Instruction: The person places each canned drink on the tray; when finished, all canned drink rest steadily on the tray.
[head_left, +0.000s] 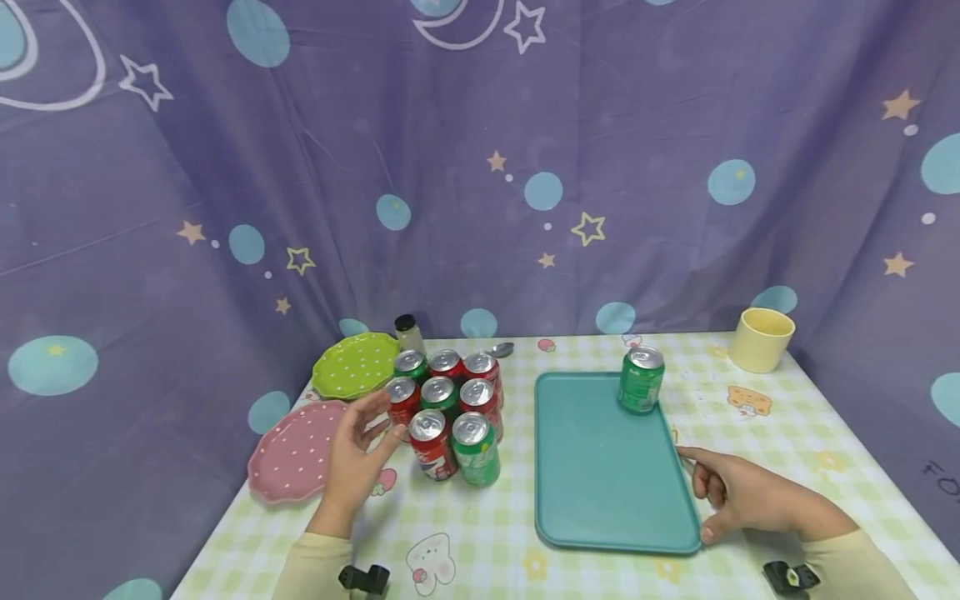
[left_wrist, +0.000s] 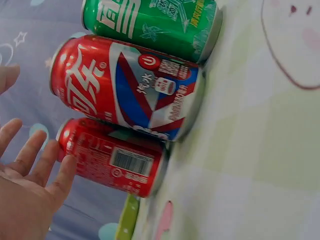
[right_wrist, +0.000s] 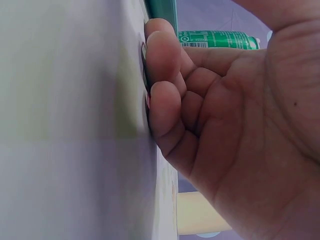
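Observation:
Several red and green soda cans stand close together left of centre. My left hand [head_left: 357, 454] is spread beside the leftmost red can [left_wrist: 112, 157], its fingertips close to the can; contact is hard to tell. A red cola can [head_left: 432, 454] and a green soda can [head_left: 477, 457] form the front of the group. On the teal tray [head_left: 611, 492], one green can [head_left: 641, 387] stands upright at the back right corner. My right hand [head_left: 750, 496] rests at the tray's right edge, with index finger and thumb against the rim and the other fingers loosely bent.
Left of the cans lie a pink dotted plate [head_left: 288, 458] and a green dotted plate [head_left: 352, 367]. A black-lidded jar [head_left: 408, 335] and a spoon [head_left: 501, 350] are behind them. At the back right stands a yellow cup [head_left: 759, 346]. Checked cloth covers the table.

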